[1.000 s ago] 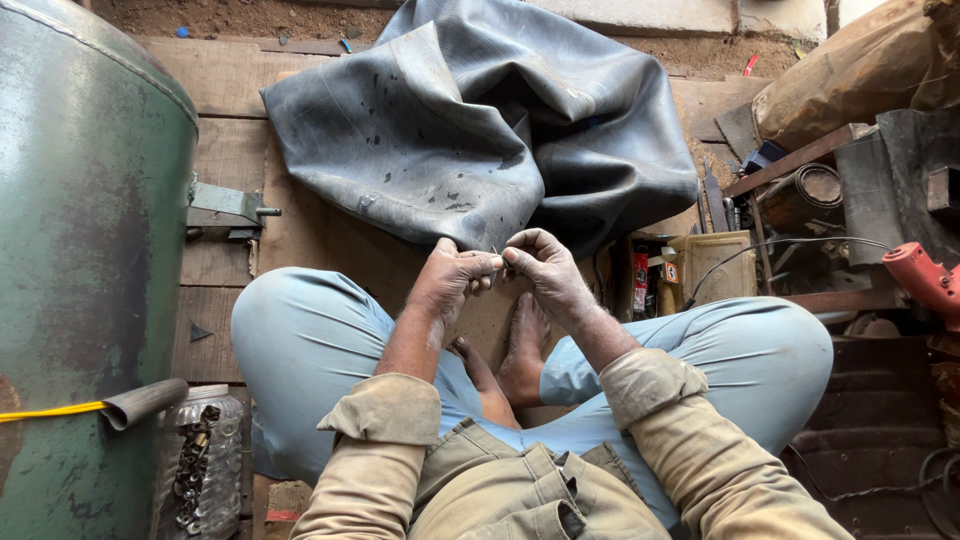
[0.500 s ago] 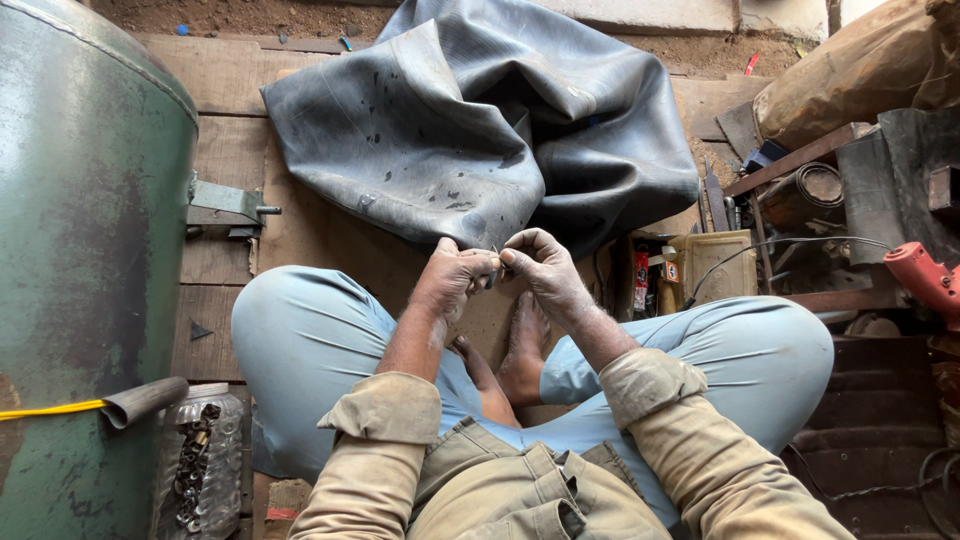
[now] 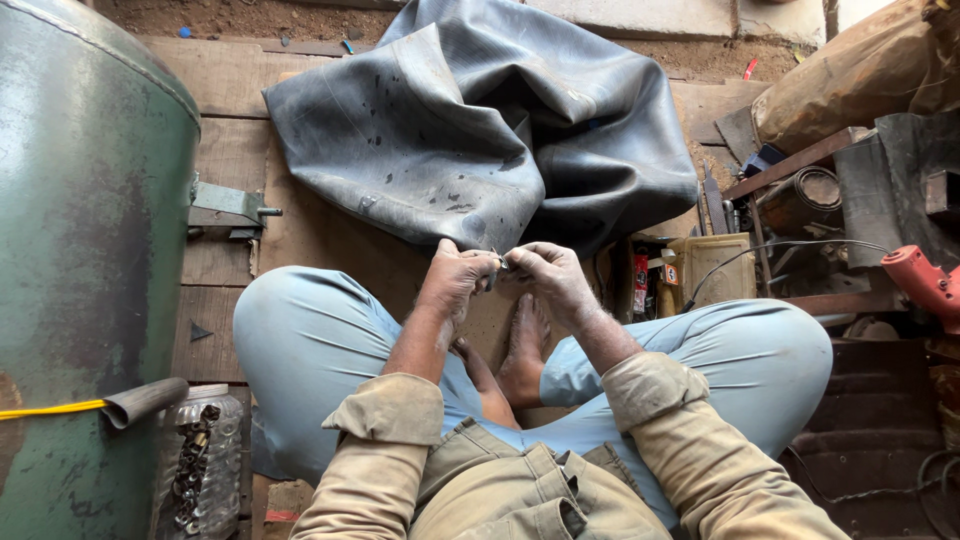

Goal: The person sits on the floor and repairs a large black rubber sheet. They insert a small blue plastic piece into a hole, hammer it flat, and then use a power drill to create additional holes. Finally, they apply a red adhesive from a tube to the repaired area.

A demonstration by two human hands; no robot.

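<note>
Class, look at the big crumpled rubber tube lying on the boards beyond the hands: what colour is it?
The rubber tube is dark grey, dusty in places; the head view shows it.

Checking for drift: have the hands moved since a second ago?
No. Both hands, left hand and right hand, stay pinched together just below the edge of the grey rubber tube, same spot as before.

The big inner tube (image 3: 480, 130) is matt black rubber, dusty and creased, lying on rough, worn wooden floor planks (image 3: 300, 240). The tank (image 3: 80, 250) is painted green metal, scuffed and rust-stained. Between the dusty left hand (image 3: 455, 280) and right hand (image 3: 550, 280) glints a tiny metal piece (image 3: 500, 262).
</note>
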